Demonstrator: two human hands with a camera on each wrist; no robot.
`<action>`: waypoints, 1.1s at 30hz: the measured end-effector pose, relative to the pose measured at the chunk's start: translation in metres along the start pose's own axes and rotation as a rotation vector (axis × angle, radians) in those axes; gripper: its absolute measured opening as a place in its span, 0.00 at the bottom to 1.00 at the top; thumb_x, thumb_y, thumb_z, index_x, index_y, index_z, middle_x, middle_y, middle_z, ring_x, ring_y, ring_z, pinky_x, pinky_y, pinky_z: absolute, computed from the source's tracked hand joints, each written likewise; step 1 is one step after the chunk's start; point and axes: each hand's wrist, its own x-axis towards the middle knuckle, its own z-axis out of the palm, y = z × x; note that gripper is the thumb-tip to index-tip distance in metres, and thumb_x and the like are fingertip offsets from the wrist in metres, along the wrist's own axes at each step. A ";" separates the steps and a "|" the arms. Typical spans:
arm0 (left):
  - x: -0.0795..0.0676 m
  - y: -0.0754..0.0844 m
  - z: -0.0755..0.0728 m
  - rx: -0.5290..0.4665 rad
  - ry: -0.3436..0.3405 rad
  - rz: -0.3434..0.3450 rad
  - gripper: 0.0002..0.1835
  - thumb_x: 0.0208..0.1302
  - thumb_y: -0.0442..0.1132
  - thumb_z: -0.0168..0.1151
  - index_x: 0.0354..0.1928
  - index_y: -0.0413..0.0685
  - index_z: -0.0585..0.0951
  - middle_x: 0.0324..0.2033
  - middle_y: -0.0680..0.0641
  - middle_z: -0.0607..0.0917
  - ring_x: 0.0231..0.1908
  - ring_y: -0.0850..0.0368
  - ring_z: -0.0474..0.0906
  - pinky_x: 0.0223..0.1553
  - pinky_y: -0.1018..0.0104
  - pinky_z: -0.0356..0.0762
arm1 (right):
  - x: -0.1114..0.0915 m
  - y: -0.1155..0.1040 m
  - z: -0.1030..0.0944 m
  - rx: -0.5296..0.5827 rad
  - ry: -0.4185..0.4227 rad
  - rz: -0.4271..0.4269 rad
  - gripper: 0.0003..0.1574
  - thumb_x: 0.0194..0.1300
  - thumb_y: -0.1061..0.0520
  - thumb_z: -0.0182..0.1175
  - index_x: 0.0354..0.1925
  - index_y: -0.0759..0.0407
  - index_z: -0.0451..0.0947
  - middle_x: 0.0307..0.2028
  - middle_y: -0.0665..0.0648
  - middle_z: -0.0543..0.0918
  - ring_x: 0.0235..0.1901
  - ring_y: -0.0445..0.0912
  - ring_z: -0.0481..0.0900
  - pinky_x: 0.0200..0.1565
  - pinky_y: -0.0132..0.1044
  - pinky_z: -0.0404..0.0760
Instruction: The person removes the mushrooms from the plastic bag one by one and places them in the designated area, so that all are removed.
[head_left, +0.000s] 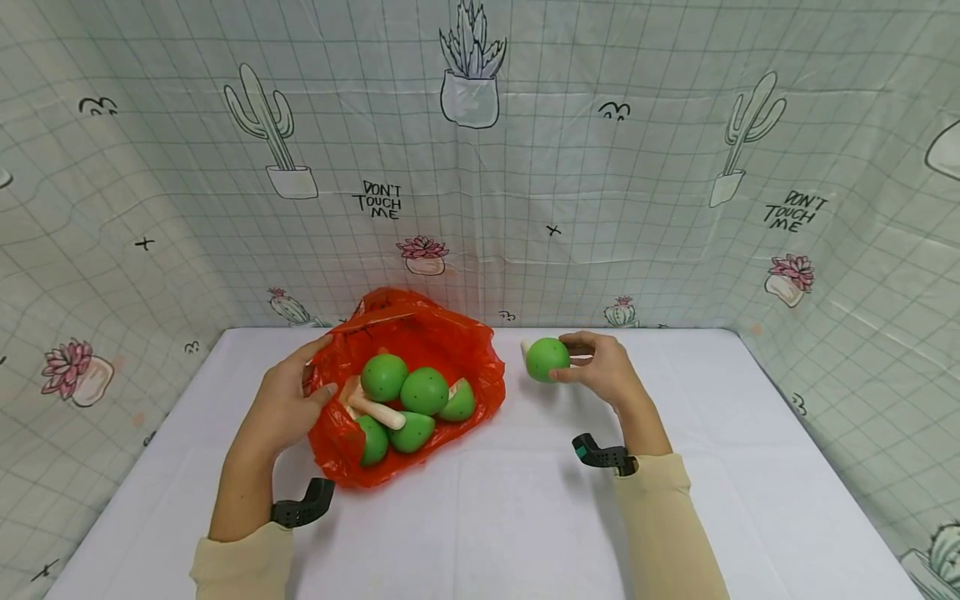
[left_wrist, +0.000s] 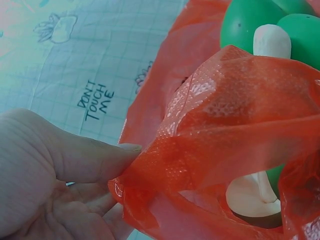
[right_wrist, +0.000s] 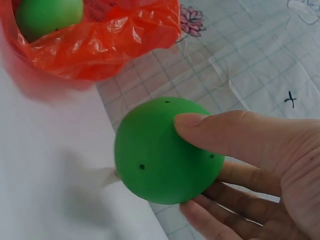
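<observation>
A red plastic bag (head_left: 480,354) lies with its mouth facing front on the left part of the table. My left hand (head_left: 288,400) pinches the bag's left rim between thumb and fingers. Inside are several toy mushrooms (head_left: 424,390) with green, black-dotted caps and pale stems, partly hidden by the red plastic. To the right of the bag, my right hand (head_left: 603,367) holds another green-capped toy mushroom (right_wrist: 160,165) by its cap. Its pale stem points away to the left, mostly hidden behind the cap.
The table (head_left: 465,542) has a white cover. A gridded cloth (head_left: 555,167) printed with cacti rises behind it and on both sides. Each wrist wears a black band with a camera mount (head_left: 600,454).
</observation>
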 end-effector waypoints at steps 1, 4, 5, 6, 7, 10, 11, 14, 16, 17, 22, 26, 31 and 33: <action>0.000 0.000 0.000 -0.003 -0.001 -0.001 0.39 0.72 0.25 0.61 0.81 0.36 0.58 0.74 0.26 0.65 0.71 0.23 0.65 0.61 0.33 0.75 | 0.000 0.001 -0.001 -0.015 -0.012 0.005 0.42 0.57 0.61 0.79 0.68 0.66 0.76 0.63 0.68 0.81 0.61 0.63 0.82 0.64 0.59 0.80; 0.000 0.001 0.000 -0.009 -0.004 -0.006 0.39 0.72 0.25 0.60 0.81 0.37 0.58 0.74 0.26 0.64 0.71 0.23 0.64 0.61 0.34 0.75 | 0.001 0.002 -0.001 -0.055 -0.043 0.010 0.42 0.56 0.61 0.79 0.67 0.67 0.76 0.62 0.69 0.82 0.61 0.64 0.81 0.63 0.59 0.80; 0.000 0.001 0.000 -0.009 -0.005 -0.008 0.39 0.72 0.25 0.60 0.81 0.37 0.58 0.75 0.26 0.64 0.71 0.23 0.64 0.61 0.34 0.75 | 0.001 0.003 -0.001 -0.068 -0.052 0.010 0.42 0.56 0.61 0.79 0.67 0.67 0.76 0.61 0.69 0.82 0.61 0.64 0.81 0.63 0.59 0.80; 0.000 0.001 0.000 -0.011 -0.007 -0.010 0.39 0.72 0.25 0.60 0.81 0.37 0.58 0.75 0.26 0.64 0.71 0.23 0.64 0.61 0.34 0.75 | 0.002 0.003 -0.002 -0.082 -0.059 0.008 0.42 0.55 0.61 0.79 0.66 0.67 0.76 0.61 0.69 0.82 0.62 0.64 0.81 0.62 0.58 0.80; 0.000 0.001 0.000 -0.014 -0.009 -0.013 0.39 0.72 0.25 0.60 0.82 0.37 0.57 0.75 0.26 0.64 0.71 0.23 0.64 0.60 0.34 0.75 | 0.002 0.004 -0.002 -0.098 -0.065 0.006 0.42 0.55 0.61 0.80 0.66 0.68 0.77 0.61 0.69 0.82 0.62 0.63 0.80 0.62 0.58 0.81; 0.000 0.001 0.000 -0.018 -0.012 -0.018 0.39 0.72 0.25 0.60 0.82 0.37 0.57 0.75 0.26 0.64 0.71 0.23 0.64 0.60 0.34 0.76 | 0.003 0.006 -0.002 -0.125 -0.081 0.008 0.42 0.53 0.61 0.80 0.65 0.68 0.77 0.60 0.68 0.83 0.61 0.63 0.80 0.62 0.58 0.81; 0.000 0.001 0.000 -0.018 -0.013 -0.019 0.40 0.72 0.25 0.61 0.82 0.38 0.57 0.75 0.26 0.64 0.71 0.23 0.64 0.60 0.35 0.76 | 0.003 0.007 -0.002 -0.129 -0.087 0.010 0.42 0.53 0.62 0.80 0.64 0.68 0.78 0.59 0.68 0.83 0.61 0.63 0.81 0.61 0.57 0.81; 0.000 0.001 0.000 -0.017 -0.014 -0.020 0.40 0.72 0.25 0.61 0.82 0.38 0.57 0.75 0.26 0.64 0.71 0.23 0.64 0.59 0.35 0.76 | 0.003 0.008 -0.002 -0.128 -0.100 0.015 0.41 0.51 0.63 0.81 0.63 0.69 0.78 0.58 0.68 0.83 0.58 0.63 0.82 0.61 0.57 0.81; 0.000 0.001 0.000 -0.017 -0.014 -0.018 0.40 0.72 0.25 0.61 0.82 0.38 0.57 0.75 0.26 0.64 0.71 0.23 0.64 0.60 0.34 0.76 | 0.003 0.009 -0.002 -0.125 -0.108 0.015 0.41 0.51 0.64 0.80 0.62 0.70 0.78 0.58 0.69 0.83 0.57 0.62 0.83 0.61 0.56 0.82; 0.000 0.001 0.000 -0.017 -0.014 -0.017 0.40 0.72 0.25 0.61 0.82 0.37 0.57 0.75 0.26 0.64 0.71 0.23 0.64 0.60 0.34 0.76 | 0.003 0.010 -0.002 -0.125 -0.110 0.016 0.41 0.50 0.64 0.80 0.61 0.70 0.78 0.57 0.69 0.83 0.56 0.62 0.84 0.61 0.56 0.82; 0.000 0.001 0.000 -0.011 -0.010 -0.011 0.39 0.72 0.25 0.61 0.81 0.37 0.58 0.74 0.25 0.64 0.71 0.22 0.64 0.60 0.34 0.75 | 0.003 0.017 -0.001 -0.125 -0.130 0.015 0.41 0.49 0.64 0.81 0.61 0.72 0.77 0.56 0.70 0.82 0.56 0.63 0.84 0.60 0.56 0.82; 0.000 0.001 0.000 -0.006 -0.009 -0.012 0.39 0.71 0.25 0.61 0.81 0.37 0.58 0.74 0.25 0.65 0.70 0.22 0.65 0.60 0.34 0.75 | 0.003 0.022 -0.001 -0.108 -0.137 0.023 0.42 0.49 0.64 0.81 0.61 0.71 0.77 0.56 0.70 0.82 0.55 0.63 0.84 0.60 0.56 0.82; 0.000 0.001 0.000 -0.014 -0.013 -0.020 0.39 0.71 0.25 0.61 0.81 0.38 0.58 0.74 0.25 0.64 0.71 0.22 0.64 0.61 0.34 0.75 | 0.004 0.026 -0.002 -0.087 -0.140 0.033 0.42 0.49 0.65 0.81 0.62 0.70 0.77 0.57 0.70 0.82 0.56 0.63 0.84 0.60 0.57 0.82; 0.000 0.000 0.000 -0.018 -0.015 -0.019 0.39 0.71 0.25 0.61 0.81 0.38 0.58 0.74 0.25 0.65 0.70 0.22 0.65 0.61 0.34 0.75 | 0.005 0.028 -0.002 -0.090 -0.148 0.032 0.42 0.49 0.64 0.81 0.62 0.71 0.76 0.57 0.70 0.81 0.56 0.63 0.83 0.61 0.58 0.81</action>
